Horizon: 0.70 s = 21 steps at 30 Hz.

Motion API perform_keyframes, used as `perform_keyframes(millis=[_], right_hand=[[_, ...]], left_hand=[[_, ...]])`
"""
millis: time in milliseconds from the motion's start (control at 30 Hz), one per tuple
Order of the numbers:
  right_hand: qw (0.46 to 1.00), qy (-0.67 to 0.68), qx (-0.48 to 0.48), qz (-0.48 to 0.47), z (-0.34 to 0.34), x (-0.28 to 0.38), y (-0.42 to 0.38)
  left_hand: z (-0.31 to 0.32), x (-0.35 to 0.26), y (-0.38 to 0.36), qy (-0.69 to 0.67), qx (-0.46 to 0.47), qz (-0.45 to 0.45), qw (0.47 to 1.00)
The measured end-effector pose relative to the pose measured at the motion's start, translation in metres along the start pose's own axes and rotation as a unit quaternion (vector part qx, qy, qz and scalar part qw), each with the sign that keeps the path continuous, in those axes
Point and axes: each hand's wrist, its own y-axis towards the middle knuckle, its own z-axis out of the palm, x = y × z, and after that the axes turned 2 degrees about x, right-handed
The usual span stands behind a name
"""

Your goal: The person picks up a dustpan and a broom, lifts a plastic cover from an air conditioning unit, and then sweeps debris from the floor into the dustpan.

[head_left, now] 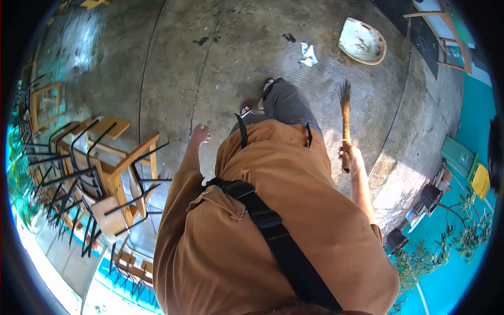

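Observation:
My right hand point(350, 153) is wrapped round the handle of a short hand broom point(345, 118). Its dark bristles point away from me, over the concrete floor. Beyond the bristles lies a white, scoop-like pan point(362, 39) with a tan rim and dark dirt inside. A crumpled white, blue and yellow wrapper point(308, 54) rests on the floor to the left of the pan. At my left side hangs my left hand point(200, 134), its fingers curled in with nothing visible in them.
Wooden tables point(113, 176) and stacked chairs point(110, 218) with black legs crowd the left. A green bin point(458, 156) stands by the turquoise wall at right, near potted plants. Small dark debris point(289, 38) lies ahead on the concrete floor point(173, 68).

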Motion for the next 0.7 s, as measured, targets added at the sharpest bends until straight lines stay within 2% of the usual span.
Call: perform_keyframes(millis=[33,133,200,267,333,367,400,467,533,700], right_hand=[[1.000,0.017,0.023,0.004,-0.004,-0.001,0.013],[0.979,0.185,0.038,0.070,0.012,0.017,0.051],[0.970,0.224,0.038,0.084,0.026,0.037,0.075],[0.966,0.240,0.045,0.090,0.036,0.054,0.105],[0.917,0.350,0.092,0.165,0.051,0.074,0.131],[0.900,0.382,0.127,0.166,0.059,0.087,0.133],[0.900,0.386,0.110,0.170,0.068,0.098,0.141],[0.865,0.458,0.090,0.186,0.079,0.112,0.165],[0.874,0.445,0.075,0.182,0.082,0.130,0.170],[0.896,0.412,0.023,0.166,0.086,0.179,0.178]], left_hand=[[0.003,-0.016,0.008,0.005,0.008,0.013,1.000],[0.003,-0.052,0.024,0.023,0.031,0.027,0.999],[0.000,-0.077,0.031,0.056,0.057,0.063,0.995],[-0.006,-0.103,0.027,0.093,0.041,0.066,0.993],[-0.026,-0.124,0.021,0.077,0.116,-0.038,0.990],[-0.039,-0.150,0.003,0.166,0.188,-0.073,0.965],[-0.040,-0.204,-0.040,0.291,0.222,-0.097,0.926],[-0.049,-0.268,-0.087,0.398,0.289,-0.116,0.863],[-0.063,-0.304,-0.126,0.425,0.324,-0.136,0.834],[-0.084,-0.368,-0.143,0.420,0.295,-0.132,0.848]])
